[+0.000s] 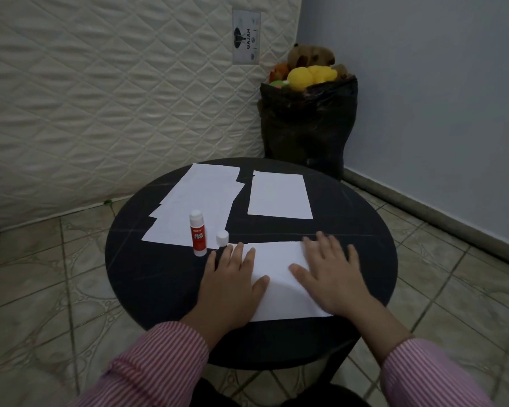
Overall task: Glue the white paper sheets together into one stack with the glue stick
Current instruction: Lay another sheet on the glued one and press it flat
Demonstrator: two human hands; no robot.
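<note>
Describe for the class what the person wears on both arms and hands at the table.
Both arms are covered by long sleeves of a shirt with fine red and white stripes, the left sleeve and the right sleeve each ending at the wrist. The left hand and right hand are bare: no gloves, and no rings, watch or bracelet show.
</note>
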